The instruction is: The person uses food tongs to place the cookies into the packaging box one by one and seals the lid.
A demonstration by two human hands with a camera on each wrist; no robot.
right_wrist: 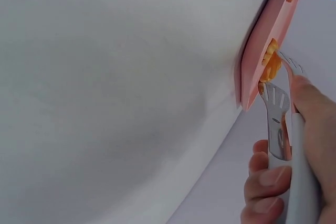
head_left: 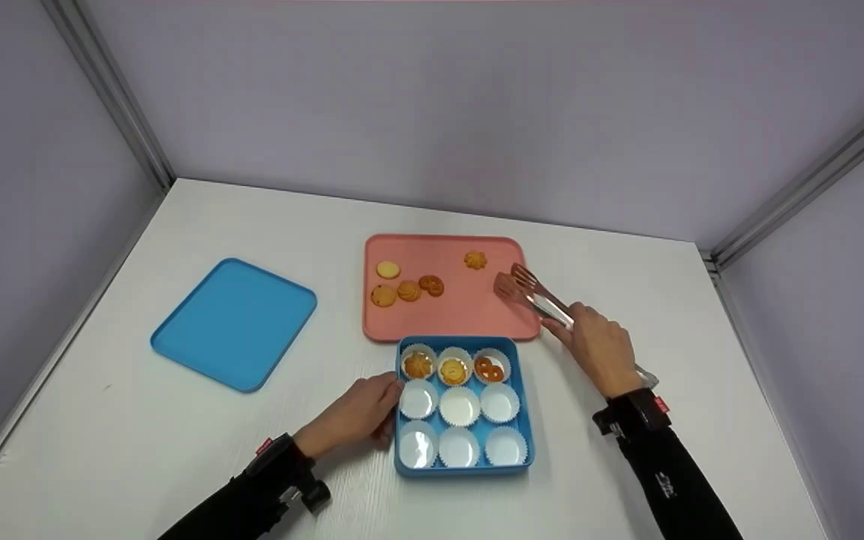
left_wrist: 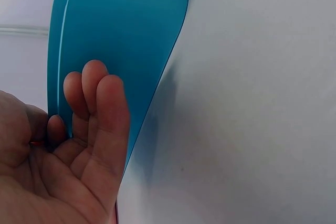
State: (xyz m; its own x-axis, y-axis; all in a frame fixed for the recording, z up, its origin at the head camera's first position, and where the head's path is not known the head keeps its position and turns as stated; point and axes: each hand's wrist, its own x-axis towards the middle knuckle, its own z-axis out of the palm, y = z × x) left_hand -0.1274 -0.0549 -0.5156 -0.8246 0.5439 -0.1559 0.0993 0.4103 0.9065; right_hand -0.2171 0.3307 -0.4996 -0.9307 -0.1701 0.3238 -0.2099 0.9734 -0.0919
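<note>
My right hand (head_left: 603,349) grips a pair of metal tongs (head_left: 552,309), its two slotted heads spread apart over the right side of the pink tray (head_left: 462,319). Close to the heads lies a flower-shaped cookie (head_left: 475,260); in the right wrist view it shows between the tips. My left hand (head_left: 357,416) holds the left wall of a blue box (head_left: 464,472), thumb at the rim, fingers along the outside. White paper cups fill the box in rows. The far row holds a brown cookie (head_left: 418,365), a yellow cookie (head_left: 453,371) and a pretzel cookie (head_left: 488,369).
On the tray's left half sit a pale round cookie (head_left: 388,269), a browner round one (head_left: 383,295), a swirled cookie (head_left: 409,291) and a pretzel-shaped cookie (head_left: 432,285). A flat blue lid-like tray (head_left: 235,324) lies at left on the white table (head_left: 124,420). Grey panels (head_left: 432,112) enclose the table.
</note>
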